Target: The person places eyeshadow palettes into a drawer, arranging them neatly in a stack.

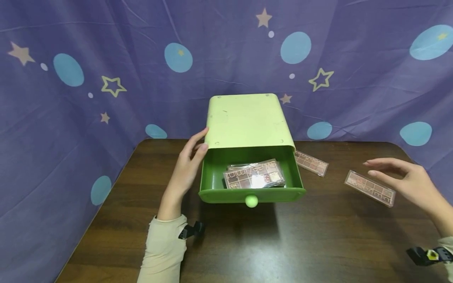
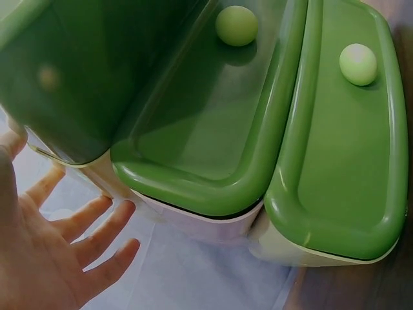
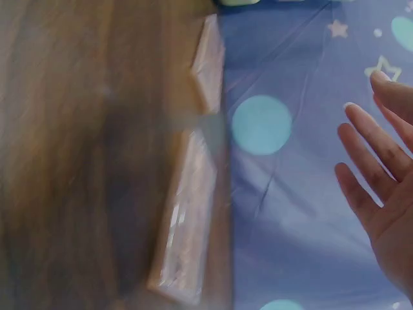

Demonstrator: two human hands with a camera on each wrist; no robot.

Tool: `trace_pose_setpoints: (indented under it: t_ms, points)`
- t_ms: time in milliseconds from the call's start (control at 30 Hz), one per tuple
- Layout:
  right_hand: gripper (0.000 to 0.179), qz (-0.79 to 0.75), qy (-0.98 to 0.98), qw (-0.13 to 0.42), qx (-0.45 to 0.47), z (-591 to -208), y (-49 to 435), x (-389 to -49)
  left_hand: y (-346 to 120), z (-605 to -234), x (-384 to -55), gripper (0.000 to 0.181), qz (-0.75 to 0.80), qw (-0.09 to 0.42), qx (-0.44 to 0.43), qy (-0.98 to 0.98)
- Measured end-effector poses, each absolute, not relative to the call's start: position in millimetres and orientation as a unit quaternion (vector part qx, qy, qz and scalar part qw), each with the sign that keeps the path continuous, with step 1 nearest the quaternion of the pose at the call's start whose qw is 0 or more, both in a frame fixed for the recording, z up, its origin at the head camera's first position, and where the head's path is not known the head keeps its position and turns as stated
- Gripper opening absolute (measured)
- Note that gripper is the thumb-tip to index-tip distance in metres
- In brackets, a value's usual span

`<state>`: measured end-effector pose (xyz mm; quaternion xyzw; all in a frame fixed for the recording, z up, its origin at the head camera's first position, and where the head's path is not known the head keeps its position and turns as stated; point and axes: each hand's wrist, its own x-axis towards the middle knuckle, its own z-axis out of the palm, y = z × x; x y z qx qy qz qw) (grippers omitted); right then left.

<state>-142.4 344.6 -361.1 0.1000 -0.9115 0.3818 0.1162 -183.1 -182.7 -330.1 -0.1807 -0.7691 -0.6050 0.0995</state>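
Dark brown, wood-grained table (image 1: 318,239) with rounded far corners and a patch of glare near the front. Standing toward the far side, close to the middle: a light-green drawer cabinet (image 1: 247,120) with a pulled-out, dark-green top drawer (image 1: 219,196) and two closed drawers (image 2: 348,155) below. Lying to the right, both at a slant: a slim, clear-lidded farther palette (image 1: 312,163), partly hidden behind the cabinet, and a similar nearer palette (image 1: 369,188), well apart from the cabinet.

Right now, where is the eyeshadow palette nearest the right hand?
In the head view, that eyeshadow palette is on the right side of the table, by the right hand, with another palette to its left, beside the green drawer box.
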Motion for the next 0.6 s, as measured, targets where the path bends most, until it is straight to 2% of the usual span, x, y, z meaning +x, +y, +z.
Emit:
trace_pose_setpoints:
  t_ms: [300,600]
  points:
    - [0.032,0.37,-0.919,0.122,0.063,-390,371,-147,-183,-331,-183,0.047,-0.603,0.099,-0.178,-0.772]
    - [0.04,0.344,-0.935,0.073,0.054,-414,397,-149,-183,-331,-185,0.048,-0.601,0.099,-0.179,-0.773]
